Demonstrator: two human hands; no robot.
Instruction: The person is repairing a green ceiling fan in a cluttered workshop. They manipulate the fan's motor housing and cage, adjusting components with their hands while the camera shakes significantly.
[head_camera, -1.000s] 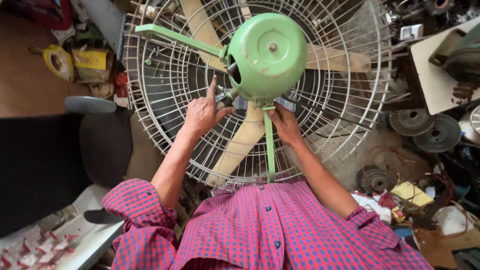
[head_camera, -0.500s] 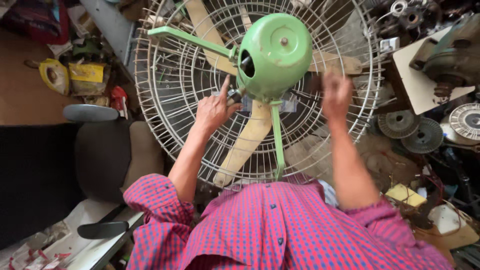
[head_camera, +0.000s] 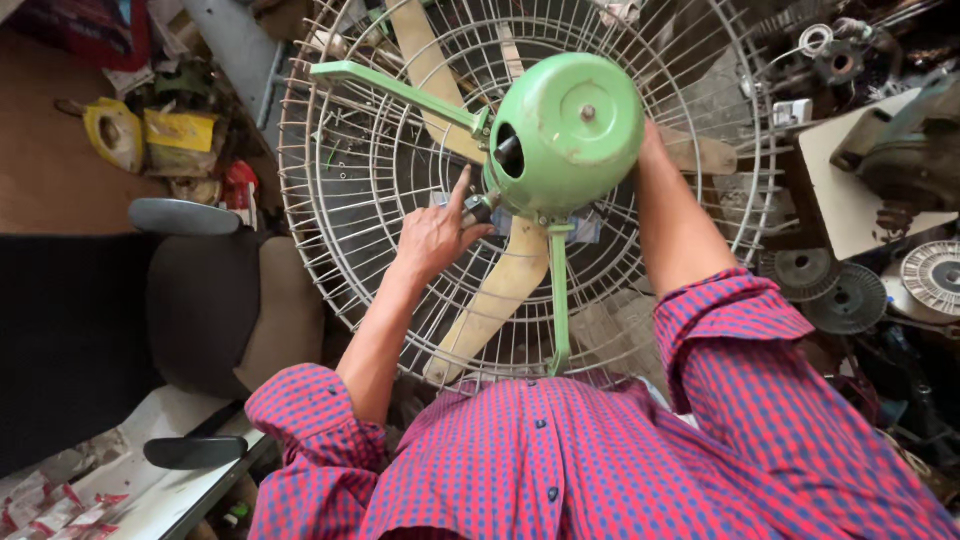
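Observation:
A large fan with a round wire guard (head_camera: 330, 200) lies face down in front of me. Its green motor housing (head_camera: 570, 130) points up at me, held by green struts (head_camera: 390, 85), with pale wooden-looking blades (head_camera: 500, 290) under the wires. My left hand (head_camera: 435, 235) rests at the lower left of the housing, fingers on a small metal part at its base, index finger raised. My right hand (head_camera: 650, 150) is mostly hidden behind the right side of the housing; only the wrist and forearm show.
A dark chair seat (head_camera: 230, 300) stands to the left. Yellow and red items (head_camera: 170, 140) lie at the upper left. Motor parts and round metal discs (head_camera: 850, 290) crowd the right side, beside a pale board (head_camera: 860, 190). A white surface (head_camera: 110, 490) sits at the lower left.
My right hand has left the base of the housing, swung out to the right and gone up behind the housing's right side. My left hand has stayed at the lower left.

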